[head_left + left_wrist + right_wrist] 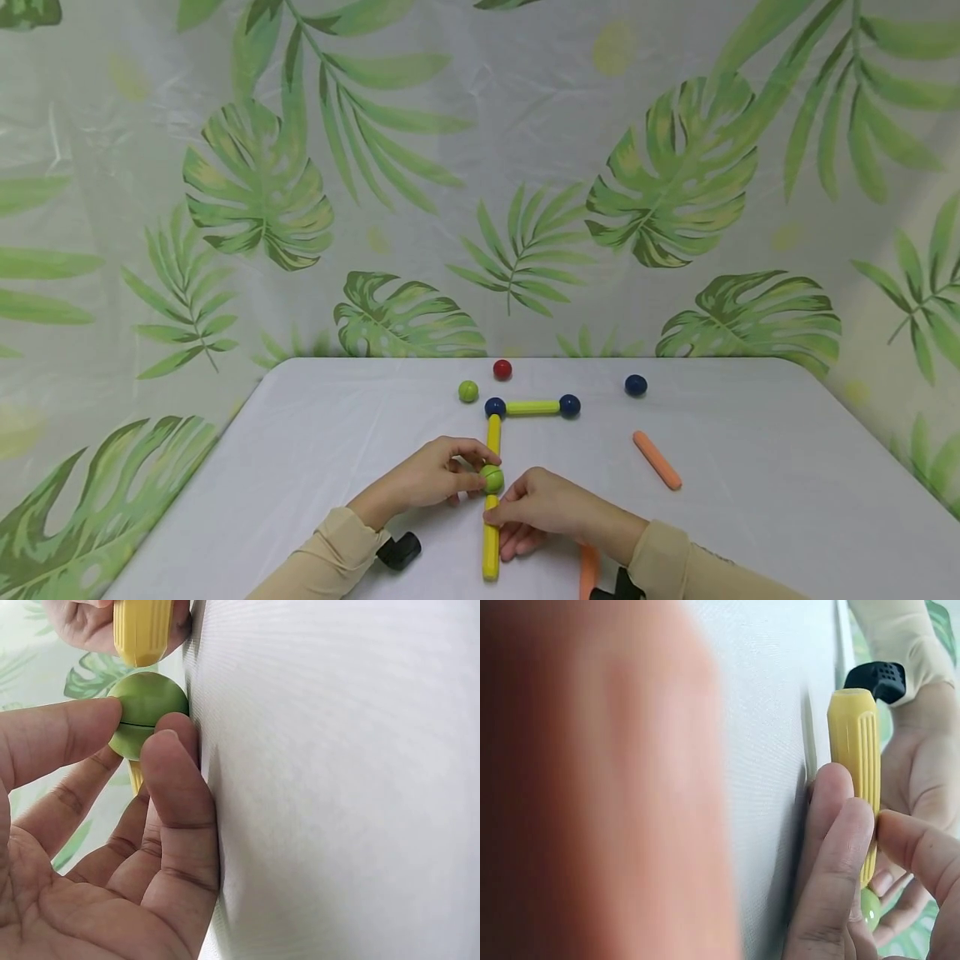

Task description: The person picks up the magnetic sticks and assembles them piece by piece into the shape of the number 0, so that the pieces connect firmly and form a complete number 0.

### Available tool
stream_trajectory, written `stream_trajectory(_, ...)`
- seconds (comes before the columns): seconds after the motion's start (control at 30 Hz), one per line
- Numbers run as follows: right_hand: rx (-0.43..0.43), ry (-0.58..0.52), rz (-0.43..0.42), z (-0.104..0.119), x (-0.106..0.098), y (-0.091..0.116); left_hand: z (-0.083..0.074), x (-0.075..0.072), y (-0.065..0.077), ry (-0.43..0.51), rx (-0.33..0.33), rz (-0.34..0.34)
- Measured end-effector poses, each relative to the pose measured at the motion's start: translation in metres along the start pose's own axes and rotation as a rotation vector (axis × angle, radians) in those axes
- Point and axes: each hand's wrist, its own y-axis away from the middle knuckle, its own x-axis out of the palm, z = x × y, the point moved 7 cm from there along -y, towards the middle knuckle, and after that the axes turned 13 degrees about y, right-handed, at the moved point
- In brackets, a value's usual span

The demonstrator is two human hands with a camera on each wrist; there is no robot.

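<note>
My left hand (438, 473) pinches a green ball (150, 705) between thumb and fingers, low over the white table. Beyond that ball, a yellow stick (494, 435) runs away toward a dark blue ball (495, 407). On the near side, my right hand (543, 510) pinches a second yellow stick (855, 742), ridged along its side, between thumb and fingertips. This stick lines up with the green ball, and the left wrist view shows a narrow gap between its end and the ball.
A yellow-green stick (532, 407) joins the corner blue ball to another blue ball (570, 406). Loose on the table (750, 433) lie a green ball (468, 391), a red ball (502, 369), a blue ball (635, 385) and an orange stick (657, 460). Another orange stick (588, 575) is partly hidden by the right forearm.
</note>
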Motion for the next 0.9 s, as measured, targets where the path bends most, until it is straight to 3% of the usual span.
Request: stream_trajectory(0.9,0.038,-0.060,-0.006,-0.0059,-0.0018,-0.0078,-0.0019,0.0006,0.0017,0.018,0.004,0.007)
